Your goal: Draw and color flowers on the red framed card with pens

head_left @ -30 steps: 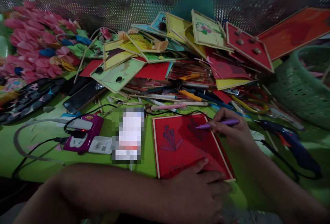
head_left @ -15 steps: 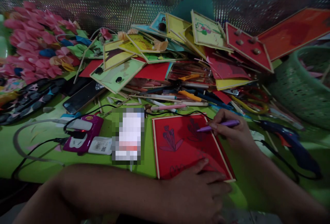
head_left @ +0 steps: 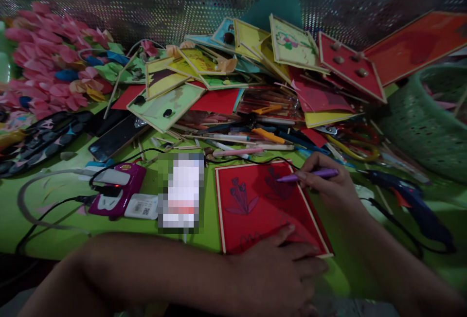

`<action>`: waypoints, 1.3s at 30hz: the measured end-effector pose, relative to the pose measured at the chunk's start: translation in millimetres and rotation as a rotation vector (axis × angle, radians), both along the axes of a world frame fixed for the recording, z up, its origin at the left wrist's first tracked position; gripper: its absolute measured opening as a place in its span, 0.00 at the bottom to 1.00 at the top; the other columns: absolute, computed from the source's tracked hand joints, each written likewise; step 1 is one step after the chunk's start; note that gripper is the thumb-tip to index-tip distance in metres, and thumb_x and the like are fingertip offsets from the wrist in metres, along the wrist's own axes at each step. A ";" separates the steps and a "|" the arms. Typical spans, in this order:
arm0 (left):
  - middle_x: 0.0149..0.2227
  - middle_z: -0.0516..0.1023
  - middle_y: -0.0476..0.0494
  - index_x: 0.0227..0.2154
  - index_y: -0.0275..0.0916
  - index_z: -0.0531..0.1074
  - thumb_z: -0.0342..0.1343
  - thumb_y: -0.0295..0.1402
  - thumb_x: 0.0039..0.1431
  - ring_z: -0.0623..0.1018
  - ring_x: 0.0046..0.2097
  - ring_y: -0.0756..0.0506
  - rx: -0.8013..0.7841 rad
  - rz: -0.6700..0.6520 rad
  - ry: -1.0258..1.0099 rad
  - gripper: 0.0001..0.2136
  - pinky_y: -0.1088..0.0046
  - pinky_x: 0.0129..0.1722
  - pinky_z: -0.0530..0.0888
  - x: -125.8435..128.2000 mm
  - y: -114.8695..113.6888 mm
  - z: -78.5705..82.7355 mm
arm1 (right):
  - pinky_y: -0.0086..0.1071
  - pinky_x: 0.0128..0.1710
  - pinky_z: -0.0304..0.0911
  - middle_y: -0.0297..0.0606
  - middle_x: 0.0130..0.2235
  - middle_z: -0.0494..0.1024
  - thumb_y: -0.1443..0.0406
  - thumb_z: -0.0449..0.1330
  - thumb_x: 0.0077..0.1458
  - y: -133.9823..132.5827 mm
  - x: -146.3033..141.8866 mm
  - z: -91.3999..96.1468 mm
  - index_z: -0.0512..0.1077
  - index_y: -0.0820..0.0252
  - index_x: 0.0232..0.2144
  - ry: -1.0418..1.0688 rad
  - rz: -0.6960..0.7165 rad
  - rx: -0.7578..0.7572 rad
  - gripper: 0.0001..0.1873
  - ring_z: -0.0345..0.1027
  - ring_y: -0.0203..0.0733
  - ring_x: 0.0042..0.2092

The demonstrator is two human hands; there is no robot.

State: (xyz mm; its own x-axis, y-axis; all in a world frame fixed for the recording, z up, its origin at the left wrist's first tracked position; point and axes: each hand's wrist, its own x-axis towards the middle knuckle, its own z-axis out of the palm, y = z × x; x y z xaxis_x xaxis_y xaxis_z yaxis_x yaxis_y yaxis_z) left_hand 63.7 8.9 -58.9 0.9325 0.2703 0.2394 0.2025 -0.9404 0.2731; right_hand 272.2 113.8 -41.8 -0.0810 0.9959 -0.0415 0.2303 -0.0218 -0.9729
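one purple pen (head_left: 323,173) has shifted slightly, pinched in the right hand (head_left: 326,183), the left hand (head_left: 275,271) spread on one red card (head_left: 266,202).

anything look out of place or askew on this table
Yes: the heap of framed cards behind the red panel lies askew, its pieces overlapping at different angles. Also, the bright patch left of the red panel shows as coarse squares, unlike its sharper surroundings.
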 end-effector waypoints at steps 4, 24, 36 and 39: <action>0.69 0.71 0.49 0.49 0.46 0.80 0.39 0.44 0.74 0.71 0.67 0.44 0.000 -0.003 0.011 0.22 0.50 0.68 0.66 0.0 0.6 1.7 | 0.31 0.21 0.56 0.31 0.20 0.72 0.49 0.76 0.48 1.2 1.6 -0.7 0.72 0.55 0.24 0.021 0.016 -0.015 0.22 0.61 0.35 0.22; 0.67 0.73 0.51 0.47 0.46 0.80 0.39 0.42 0.75 0.71 0.66 0.45 -0.019 0.006 -0.001 0.22 0.50 0.70 0.63 -2.6 0.5 4.0 | 0.32 0.21 0.55 0.30 0.20 0.72 0.51 0.76 0.50 -1.8 3.5 -3.5 0.73 0.54 0.24 0.018 0.028 -0.028 0.20 0.60 0.36 0.22; 0.67 0.72 0.51 0.48 0.46 0.80 0.38 0.43 0.75 0.71 0.66 0.45 -0.005 0.010 0.000 0.23 0.50 0.70 0.63 -2.6 -0.3 2.8 | 0.34 0.24 0.61 0.30 0.20 0.71 0.47 0.76 0.48 -1.6 6.6 -6.0 0.74 0.52 0.24 0.015 0.065 -0.003 0.21 0.64 0.39 0.24; 0.67 0.72 0.51 0.48 0.45 0.80 0.38 0.42 0.75 0.71 0.66 0.45 -0.008 0.015 -0.004 0.23 0.50 0.70 0.62 -3.2 -1.0 2.9 | 0.34 0.23 0.61 0.30 0.19 0.70 0.47 0.77 0.47 -1.0 5.9 -5.5 0.74 0.52 0.24 0.031 0.051 -0.021 0.22 0.64 0.39 0.23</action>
State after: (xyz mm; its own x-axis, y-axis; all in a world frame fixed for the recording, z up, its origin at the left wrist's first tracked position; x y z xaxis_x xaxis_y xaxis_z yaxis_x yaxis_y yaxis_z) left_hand 60.5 7.9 -55.9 0.9275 0.2857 0.2412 0.2150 -0.9352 0.2813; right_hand 278.1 112.8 -47.2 -0.1327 0.9894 -0.0592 0.2014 -0.0316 -0.9790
